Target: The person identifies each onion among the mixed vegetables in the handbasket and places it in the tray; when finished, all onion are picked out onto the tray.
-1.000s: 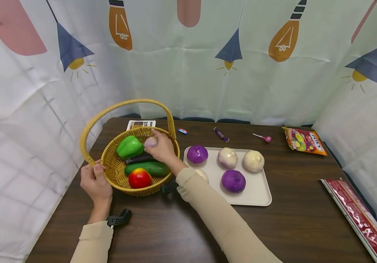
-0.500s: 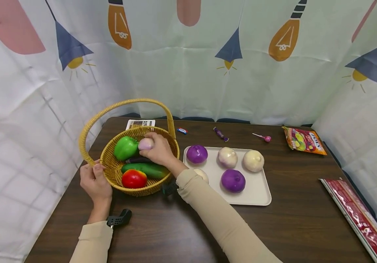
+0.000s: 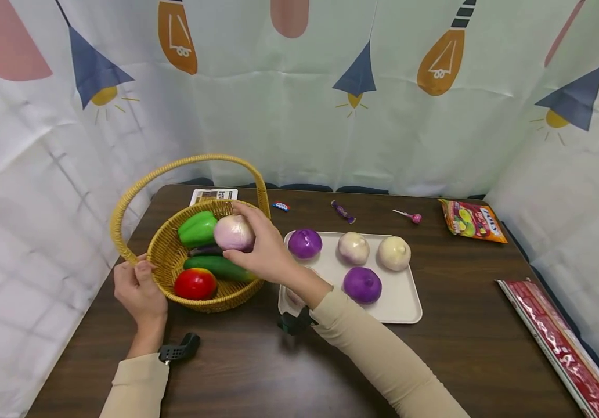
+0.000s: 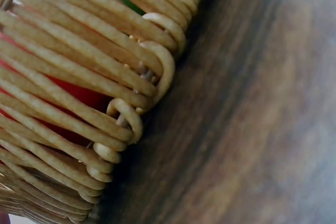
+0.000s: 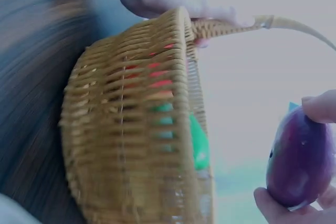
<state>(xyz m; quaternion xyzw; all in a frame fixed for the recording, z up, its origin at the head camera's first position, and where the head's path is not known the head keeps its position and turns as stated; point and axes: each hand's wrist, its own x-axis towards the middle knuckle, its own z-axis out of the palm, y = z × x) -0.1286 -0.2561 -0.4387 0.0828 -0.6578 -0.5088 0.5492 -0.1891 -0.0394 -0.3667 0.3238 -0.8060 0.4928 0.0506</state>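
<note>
Holding a pale onion (image 3: 234,233) in its fingertips, the right hand (image 3: 265,252) has it above the basket (image 3: 171,255).
Left hand (image 3: 137,290) grasps the basket's near rim by the handle foot; inside lie a pepper (image 3: 197,228), cucumber (image 3: 218,267) and apple (image 3: 195,283); a tray (image 3: 404,302) of onions sits just right on the table (image 3: 461,348).

Your dark brown wooden table (image 3: 257,360) carries a woven yellow wicker basket (image 3: 174,261) at nine o'clock and a cream rectangular plastic tray (image 3: 404,302) at centre. Toward twelve lie wrapped candies (image 3: 342,211) and a pink lollipop (image 3: 409,216); an orange snack packet (image 3: 469,220) sits at two, a long red foil package (image 3: 560,342) at four.

Curtained staging booth (image 3: 299,116), toy produce
</note>
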